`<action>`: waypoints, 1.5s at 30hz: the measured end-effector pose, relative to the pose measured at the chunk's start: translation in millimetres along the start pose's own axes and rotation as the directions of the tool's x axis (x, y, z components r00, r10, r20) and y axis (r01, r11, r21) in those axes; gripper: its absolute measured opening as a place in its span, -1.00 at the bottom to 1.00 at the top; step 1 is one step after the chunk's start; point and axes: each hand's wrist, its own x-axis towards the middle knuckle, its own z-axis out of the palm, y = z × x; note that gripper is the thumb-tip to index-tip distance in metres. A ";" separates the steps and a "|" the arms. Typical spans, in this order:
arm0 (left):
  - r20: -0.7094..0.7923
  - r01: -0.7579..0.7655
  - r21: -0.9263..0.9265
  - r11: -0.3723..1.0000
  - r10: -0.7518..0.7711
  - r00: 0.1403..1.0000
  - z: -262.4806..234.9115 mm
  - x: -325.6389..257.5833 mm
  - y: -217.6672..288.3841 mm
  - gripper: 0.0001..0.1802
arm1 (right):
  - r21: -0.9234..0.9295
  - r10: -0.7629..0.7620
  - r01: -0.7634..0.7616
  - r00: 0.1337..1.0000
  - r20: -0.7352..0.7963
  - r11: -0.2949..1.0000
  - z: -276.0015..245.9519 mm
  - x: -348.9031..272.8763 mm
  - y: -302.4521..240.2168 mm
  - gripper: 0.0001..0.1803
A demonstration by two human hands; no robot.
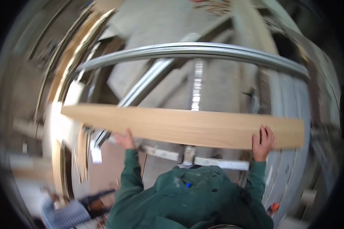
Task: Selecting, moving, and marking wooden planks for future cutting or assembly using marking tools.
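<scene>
A long, pale wooden board (pixel 172 124) lies crosswise in front of me, narrower toward its left end. Its right part passes over grey metal beams (pixel 290 91). At the board's near edge, left of its middle, my left hand (pixel 125 139) is open, fingers spread and thumb touching or very near the edge. Close to the right end, my right hand (pixel 263 144) rests on the board's face with fingers and thumb apart. Neither hand visibly wraps around the wood. The board's underside is hidden.
Beyond the board a silver metal rail (pixel 195 49) spans the view, with a diagonal rail (pixel 147 82) below it. Stacked boards (pixel 70 45) stand at left. A person in a striped top (pixel 67 212) is at lower left. An orange-and-black tool (pixel 273 208) lies at lower right.
</scene>
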 end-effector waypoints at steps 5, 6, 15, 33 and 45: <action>0.494 0.701 -0.650 0.292 -0.538 0.683 20.8 -10.5 37.9 -0.44 | -0.103 -0.080 0.088 0.994 0.078 0.991 18.1 6.0 18.3 -0.47; 0.554 0.708 -0.687 0.166 -0.511 0.658 20.5 -8.8 65.4 -0.61 | -0.152 -0.041 0.053 0.996 0.080 0.987 2.6 4.4 12.3 -0.48; 0.723 0.801 -0.593 0.080 -0.384 0.574 -11.8 45.7 33.4 -0.34 | -0.055 0.133 -0.124 0.968 0.211 0.991 17.0 33.4 -26.1 -0.42; 0.963 0.871 -0.189 0.454 -0.090 0.256 40.6 -74.0 185.5 -0.59 | -0.188 -0.085 0.068 0.993 -0.082 0.980 58.5 59.4 140.6 -0.49; 0.669 0.472 -0.451 0.757 -0.063 0.741 64.5 9.7 118.2 -0.41 | -0.346 -0.132 0.033 0.955 -0.264 0.938 113.0 88.3 160.6 -0.37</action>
